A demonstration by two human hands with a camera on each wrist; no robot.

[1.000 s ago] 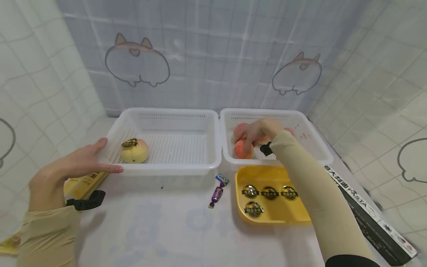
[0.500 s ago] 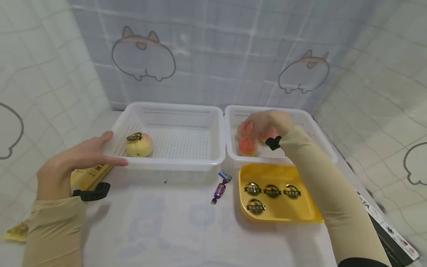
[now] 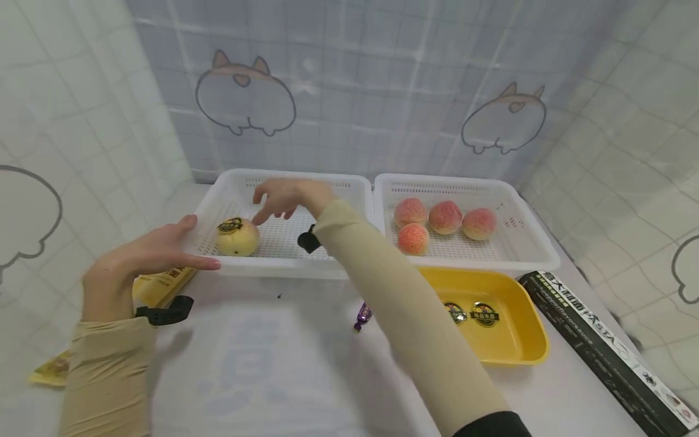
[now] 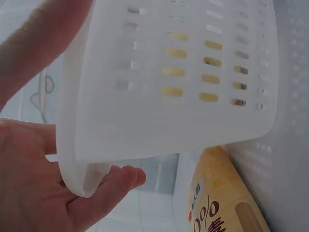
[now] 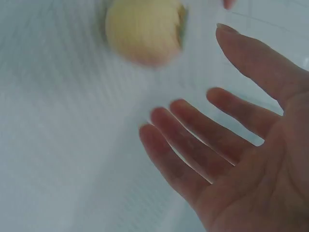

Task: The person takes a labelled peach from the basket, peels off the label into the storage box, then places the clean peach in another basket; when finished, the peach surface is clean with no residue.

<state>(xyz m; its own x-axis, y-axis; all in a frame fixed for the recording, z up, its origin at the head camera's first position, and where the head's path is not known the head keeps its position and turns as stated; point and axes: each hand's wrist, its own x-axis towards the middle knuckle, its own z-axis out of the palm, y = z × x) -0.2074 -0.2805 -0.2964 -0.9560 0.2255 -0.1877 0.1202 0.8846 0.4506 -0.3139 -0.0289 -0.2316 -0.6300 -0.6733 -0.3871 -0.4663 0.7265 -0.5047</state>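
Observation:
A yellow peach with a black-and-gold label on it sits at the left end of the left white plastic basket. My left hand holds that basket at its front left corner, thumb and fingers spread around the rim. In the left wrist view, fingertips curl past the rim's lip. Over the basket, just right of the peach, hovers my right hand. Its fingers are loosely spread and hold nothing in the right wrist view, where the blurred peach lies apart from them.
Several pink peaches lie in the right white basket. In front stands a yellow tray with round labels, partly behind my right sleeve. A purple-wrapped candy, a black pasta box and a yellow package lie around.
My right hand has left the pink peaches in the right basket and moved left, over the left basket beside the yellow peach. My left hand stays at the basket corner. The head view shifted slightly.

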